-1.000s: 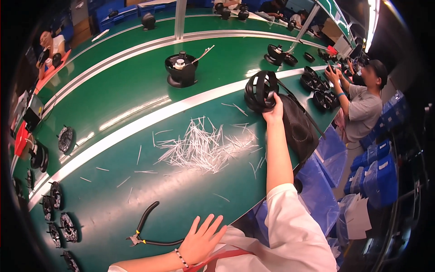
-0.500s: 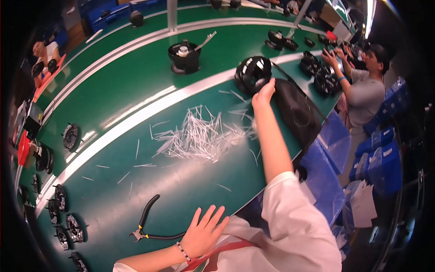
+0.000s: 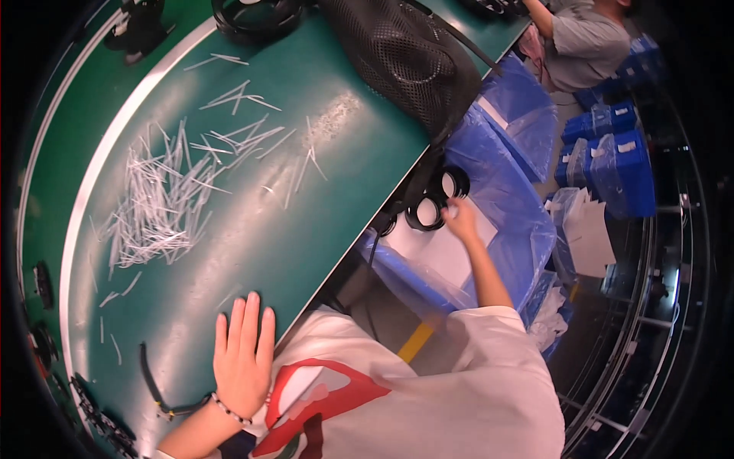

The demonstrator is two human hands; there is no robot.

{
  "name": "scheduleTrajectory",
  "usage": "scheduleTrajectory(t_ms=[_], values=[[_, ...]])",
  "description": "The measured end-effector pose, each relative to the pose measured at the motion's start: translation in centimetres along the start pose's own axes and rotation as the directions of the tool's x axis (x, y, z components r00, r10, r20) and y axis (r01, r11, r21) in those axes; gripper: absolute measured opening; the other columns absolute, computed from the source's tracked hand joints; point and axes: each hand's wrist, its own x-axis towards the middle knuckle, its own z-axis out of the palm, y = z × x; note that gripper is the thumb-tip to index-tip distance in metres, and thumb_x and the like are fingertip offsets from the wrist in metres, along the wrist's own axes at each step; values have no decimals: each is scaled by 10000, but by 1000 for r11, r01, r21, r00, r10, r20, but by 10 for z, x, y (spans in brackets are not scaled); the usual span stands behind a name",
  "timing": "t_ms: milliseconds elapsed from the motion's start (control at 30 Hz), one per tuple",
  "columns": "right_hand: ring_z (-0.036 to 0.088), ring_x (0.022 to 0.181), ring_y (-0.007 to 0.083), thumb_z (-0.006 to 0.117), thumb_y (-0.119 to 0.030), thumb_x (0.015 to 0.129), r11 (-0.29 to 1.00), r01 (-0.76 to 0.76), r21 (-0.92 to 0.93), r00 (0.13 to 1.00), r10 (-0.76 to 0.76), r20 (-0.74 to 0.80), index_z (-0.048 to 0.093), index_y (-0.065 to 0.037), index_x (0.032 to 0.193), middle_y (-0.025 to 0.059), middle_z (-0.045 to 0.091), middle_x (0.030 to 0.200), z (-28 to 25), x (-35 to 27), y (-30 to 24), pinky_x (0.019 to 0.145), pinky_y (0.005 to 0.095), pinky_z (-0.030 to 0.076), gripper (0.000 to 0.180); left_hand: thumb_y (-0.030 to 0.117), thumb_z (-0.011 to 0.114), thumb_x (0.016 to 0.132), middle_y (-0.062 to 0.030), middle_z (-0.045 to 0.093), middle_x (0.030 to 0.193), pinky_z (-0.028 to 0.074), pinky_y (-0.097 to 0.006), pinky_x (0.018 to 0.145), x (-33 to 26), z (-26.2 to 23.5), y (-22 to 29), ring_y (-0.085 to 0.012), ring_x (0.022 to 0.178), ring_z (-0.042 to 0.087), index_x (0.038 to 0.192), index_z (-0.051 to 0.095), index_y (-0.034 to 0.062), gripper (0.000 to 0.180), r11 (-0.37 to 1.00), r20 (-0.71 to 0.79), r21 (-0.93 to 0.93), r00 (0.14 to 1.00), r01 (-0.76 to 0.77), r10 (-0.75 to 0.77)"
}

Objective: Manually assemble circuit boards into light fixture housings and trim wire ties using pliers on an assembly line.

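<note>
My left hand (image 3: 243, 348) lies flat at the table's near edge, fingers stretched out, holding nothing. Beside its wrist are diagonal cutters (image 3: 162, 407) with black grips, partly hidden behind my forearm. Over a blue, film-lined bin (image 3: 524, 245) to the right of the table, my right hand (image 3: 462, 220) reaches down. Its fingers are bent against the rim of a black ring-shaped part (image 3: 410, 217) and look closed on it, slightly blurred. A second black ring (image 3: 465, 182) sits just beyond it, on white sheeting (image 3: 451, 256) in the bin.
A heap of thin white plastic strips (image 3: 157, 203) lies on the green table (image 3: 306, 237). A black mesh bag (image 3: 397, 57) rests at the table's far edge, beside a round black housing (image 3: 260, 27). Blue bins (image 3: 615, 172) stand at the right, below a co-worker (image 3: 581, 46).
The view has turned down and right. My right hand has left the round black housing on the table and moved into the bin. My left hand stays flat at the table's edge.
</note>
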Motion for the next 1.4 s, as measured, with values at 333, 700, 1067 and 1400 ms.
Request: scheduleTrajectory(t_ms=[333, 700, 1067, 1400], values=[[567, 970, 266, 761, -388, 528, 883, -409, -231, 734, 469, 491, 579, -12, 1035, 169, 598, 1012, 168, -18, 81, 815, 342, 445, 658, 131, 479, 735, -155, 412, 1265, 290, -480, 949, 30, -2, 12, -292, 1144, 413, 1136, 479, 61, 407, 995, -33, 88, 998, 54, -51], [545, 1007, 289, 619, -259, 634, 959, -280, -41, 532, 191, 825, 582, -26, 1016, 178, 600, 1003, 104, -28, -79, 839, 337, 428, 449, 166, 456, 751, -125, 294, 1358, 277, -434, 976, 10, 2, 1, -240, 1219, 327, 1278, 348, 48, 551, 995, -11, 61, 997, 79, -78], [575, 623, 214, 789, -305, 561, 995, -88, 54, 978, 97, -184, 575, -10, 819, 80, 595, 695, -73, -56, -93, 595, 329, 487, 446, 139, 576, 620, -209, 390, 1215, 245, -515, 970, 8, -94, -120, -354, 1153, 366, 1116, 458, -13, 532, 991, -615, -5, 781, 134, -108], [533, 680, 186, 618, -42, 701, -53, 380, 923, 892, 286, -351, 580, 19, 833, 90, 564, 758, -200, -4, -278, 634, 298, 460, 150, 101, 507, 759, -114, 467, 1168, 437, -438, 803, -156, -31, -398, -282, 1005, 513, 903, 551, 64, 155, 389, -600, -68, 273, 919, -752]])
